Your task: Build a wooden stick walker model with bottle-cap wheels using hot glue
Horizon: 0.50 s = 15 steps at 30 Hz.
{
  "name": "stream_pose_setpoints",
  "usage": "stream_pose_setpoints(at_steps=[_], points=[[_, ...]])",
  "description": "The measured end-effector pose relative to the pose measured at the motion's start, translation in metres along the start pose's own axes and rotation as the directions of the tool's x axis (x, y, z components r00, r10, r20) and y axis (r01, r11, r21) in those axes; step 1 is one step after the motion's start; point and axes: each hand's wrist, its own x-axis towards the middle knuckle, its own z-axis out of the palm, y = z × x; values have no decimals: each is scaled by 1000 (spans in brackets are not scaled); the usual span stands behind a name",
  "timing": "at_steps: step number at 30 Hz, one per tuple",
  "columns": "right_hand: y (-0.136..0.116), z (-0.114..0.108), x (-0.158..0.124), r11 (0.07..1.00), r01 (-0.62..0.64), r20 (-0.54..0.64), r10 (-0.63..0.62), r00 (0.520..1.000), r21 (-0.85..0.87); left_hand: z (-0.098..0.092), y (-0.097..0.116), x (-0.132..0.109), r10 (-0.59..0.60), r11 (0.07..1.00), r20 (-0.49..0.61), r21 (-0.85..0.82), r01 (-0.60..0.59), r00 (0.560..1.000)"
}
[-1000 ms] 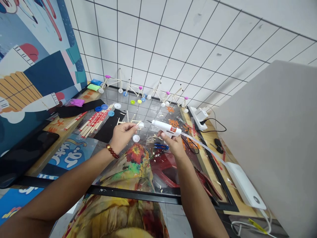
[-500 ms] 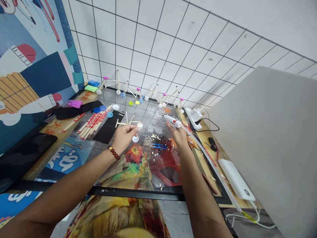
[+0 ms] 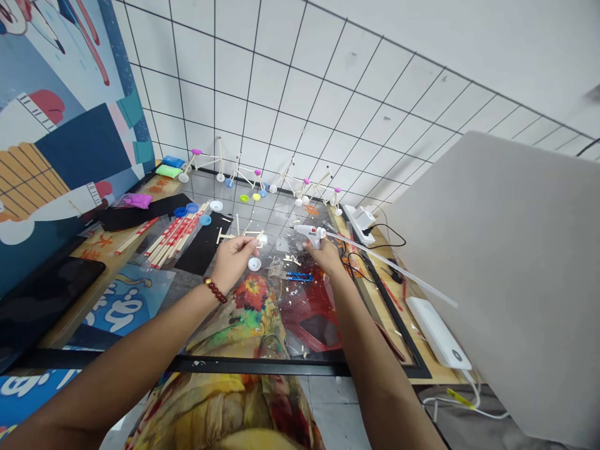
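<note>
My left hand (image 3: 233, 257) pinches a small frame of thin wooden sticks (image 3: 228, 237), with a white bottle cap (image 3: 263, 240) at its right end. Just below the fingertips another white bottle cap (image 3: 254, 264) lies on the glass tabletop. My right hand (image 3: 324, 251) grips a white hot glue gun (image 3: 309, 234), its nozzle pointing left toward the stick frame but apart from it. A long clear glue stick (image 3: 394, 267) sticks out of the gun's back. Between the hands lie blue thread snips (image 3: 299, 277) amid wood scraps.
Several small stick bicycles (image 3: 239, 172) with cap wheels stand along the gridded wall. Wrapped wooden sticks (image 3: 175, 236) and blue caps (image 3: 205, 220) lie at left on black card. A power strip (image 3: 359, 224), cables and a white power bank (image 3: 438, 332) line the right side.
The glue gun in my right hand has moved left and turned, its nozzle closer to the stick frame. The glue stick's tail has swung up to the right. My left hand stays almost still.
</note>
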Motion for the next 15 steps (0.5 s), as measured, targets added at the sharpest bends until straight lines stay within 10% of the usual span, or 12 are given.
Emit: stream_pose_setpoints(at_steps=[6,10,15], points=[[-20,-26,-47,972,-54,-98,32,995,-231,5,7,-7,-57,972,51,-225,67,997],[-57,-13,-76,919,129,26,-149,988,372,8,12,-12,-115,941,94,-308,139,989],[-99,13,-91,570,-125,300,-224,927,812,9,9,-11,-171,920,126,-334,204,977]])
